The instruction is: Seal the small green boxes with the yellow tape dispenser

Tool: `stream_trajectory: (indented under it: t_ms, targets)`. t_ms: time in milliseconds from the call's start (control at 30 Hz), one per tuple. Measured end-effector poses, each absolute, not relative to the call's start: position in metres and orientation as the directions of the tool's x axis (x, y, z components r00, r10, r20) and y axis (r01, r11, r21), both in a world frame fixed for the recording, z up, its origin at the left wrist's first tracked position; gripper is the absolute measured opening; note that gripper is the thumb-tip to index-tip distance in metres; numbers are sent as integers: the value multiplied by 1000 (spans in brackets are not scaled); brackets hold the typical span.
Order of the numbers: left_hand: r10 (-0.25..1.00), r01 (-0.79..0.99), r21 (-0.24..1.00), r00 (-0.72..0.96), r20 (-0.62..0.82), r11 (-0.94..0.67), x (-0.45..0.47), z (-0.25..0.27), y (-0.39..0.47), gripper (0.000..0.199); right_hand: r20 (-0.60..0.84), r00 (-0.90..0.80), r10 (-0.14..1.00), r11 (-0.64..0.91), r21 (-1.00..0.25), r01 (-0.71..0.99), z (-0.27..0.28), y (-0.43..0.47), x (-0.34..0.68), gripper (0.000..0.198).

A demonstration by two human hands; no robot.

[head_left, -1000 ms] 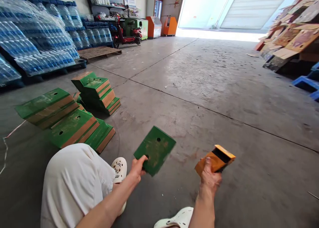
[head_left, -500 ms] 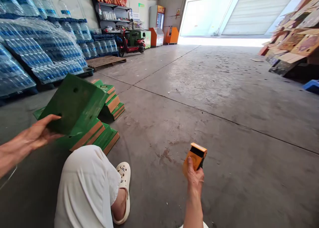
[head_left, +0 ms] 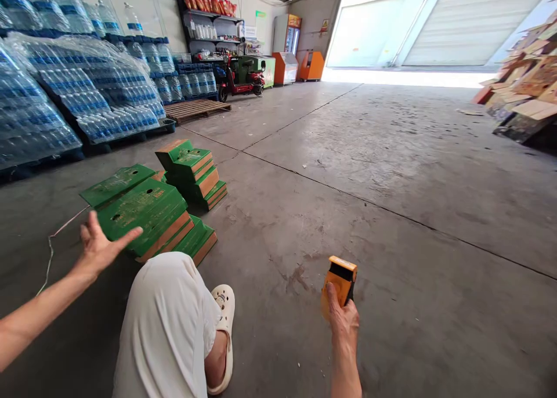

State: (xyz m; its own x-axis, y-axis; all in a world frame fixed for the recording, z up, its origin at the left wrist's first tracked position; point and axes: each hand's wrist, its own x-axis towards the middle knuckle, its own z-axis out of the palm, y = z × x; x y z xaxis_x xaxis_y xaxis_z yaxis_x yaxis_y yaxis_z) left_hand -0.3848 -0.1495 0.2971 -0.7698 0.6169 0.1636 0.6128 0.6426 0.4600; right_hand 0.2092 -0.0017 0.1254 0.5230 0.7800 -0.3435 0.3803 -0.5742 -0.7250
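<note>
My left hand (head_left: pixel 99 248) is open with fingers spread, holding nothing, just in front of a low stack of folded green cardboard boxes (head_left: pixel 145 209). The boxes have hand holes and brown edges. My right hand (head_left: pixel 343 317) is closed around an orange-and-black device (head_left: pixel 340 279), which looks like a tape dispenser, held above the floor. Part of its grip is hidden by my fingers. Behind the near stack stands a second pile of green boxes (head_left: pixel 194 174). A pale string (head_left: pixel 51 246) trails over the floor left of the near stack.
My knee in white trousers (head_left: pixel 163 322) and a cream clog (head_left: pixel 226 311) are beside the boxes. Shrink-wrapped water bottles (head_left: pixel 100 90) line the left wall. A wooden pallet (head_left: pixel 198 109) and red scooter (head_left: pixel 241 80) stand beyond. Cardboard (head_left: pixel 528 90) is heaped at right.
My left hand has let go of the green box it held tilted up, which now lies on the stack. The right hand still grips the orange device. The view has shifted slightly left.
</note>
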Motion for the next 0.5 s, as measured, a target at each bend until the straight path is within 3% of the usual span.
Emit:
stream_trajectory:
  t_ms: [33, 167, 300, 367, 433, 500]
  targets:
    - [665, 681, 401, -718, 204, 612, -382, 293, -151, 123, -351, 521, 778, -580, -720, 381, 128, -3, 208, 70]
    - [791, 835, 234, -548, 270, 499, -385, 281, -159, 86, -362, 499, 788, -573, -728, 377, 137, -9, 207, 66]
    - [749, 826, 199, -562, 351, 527, -380, 293, -155, 87, -351, 464, 813, -530, -776, 342, 147, -14, 206, 63]
    - [795, 871, 299, -481, 368, 389, -350, 308, -137, 86, -345, 436, 832, -498, -810, 309, 160, -17, 200, 63]
    - [885, 860, 485, -342, 317, 158, -296, 324, -109, 76, -306, 392, 868, -430, -858, 281, 179, -21, 187, 66]
    - [982, 660, 751, -157, 102, 28, -223, 336, -79, 74, -212, 314, 925, -301, -915, 267, 203, -28, 170, 68]
